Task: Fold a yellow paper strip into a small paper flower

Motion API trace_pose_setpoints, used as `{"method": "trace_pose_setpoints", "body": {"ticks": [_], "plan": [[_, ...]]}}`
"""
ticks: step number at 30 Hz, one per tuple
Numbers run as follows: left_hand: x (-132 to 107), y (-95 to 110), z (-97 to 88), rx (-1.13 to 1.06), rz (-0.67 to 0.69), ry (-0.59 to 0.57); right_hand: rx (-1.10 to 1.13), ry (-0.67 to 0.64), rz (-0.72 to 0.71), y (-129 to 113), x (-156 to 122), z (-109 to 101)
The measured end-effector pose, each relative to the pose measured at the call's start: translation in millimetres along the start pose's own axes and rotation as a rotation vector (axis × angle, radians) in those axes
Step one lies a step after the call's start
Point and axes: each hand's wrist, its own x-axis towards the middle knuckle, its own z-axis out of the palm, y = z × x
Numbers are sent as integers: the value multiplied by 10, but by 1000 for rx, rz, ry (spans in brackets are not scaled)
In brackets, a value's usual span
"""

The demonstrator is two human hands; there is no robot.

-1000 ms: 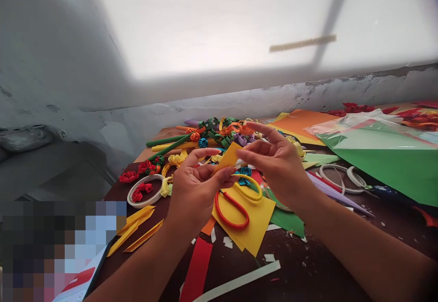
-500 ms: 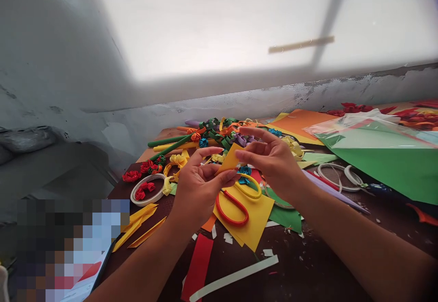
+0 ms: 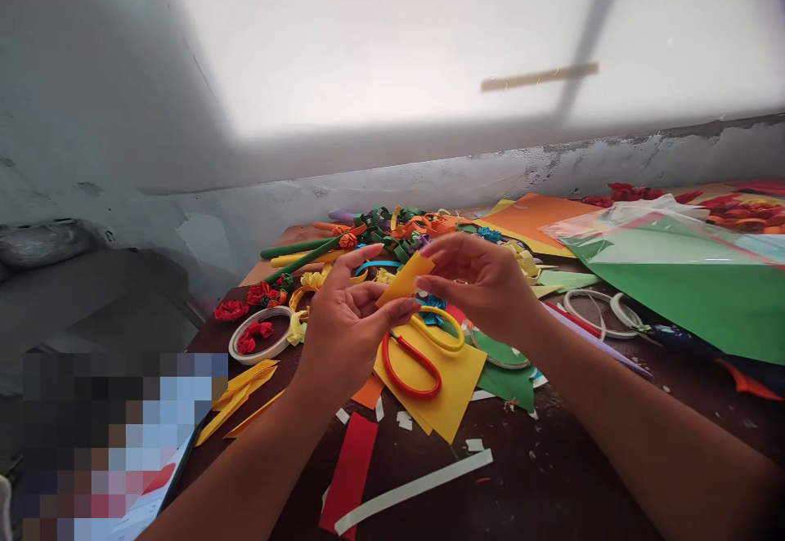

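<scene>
On the dark table below a grey wall, paper scraps lie.

I see a home craft corner, set against a rough grey plastered wall under a bright window. The dark surface is strewn with coloured paper: a yellow sheet with scissors just below my fingers, rolled paper stems and folded flowers beyond them, tape rolls to their left, a green sheet to their right.
</scene>
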Motion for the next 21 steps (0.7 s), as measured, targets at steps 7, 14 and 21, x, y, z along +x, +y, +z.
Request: {"method": "trace_pose_setpoints", "body": {"ticks": [7, 14, 21], "plan": [[0, -20, -11, 81, 56, -26, 99, 4, 4, 22, 31, -12], [-40, -92, -108, 597, 450, 125, -269, 168, -249, -11, -54, 18], [-112, -71, -43, 572, 657, 108, -413, 68, -485, -71, -113, 86]]}}
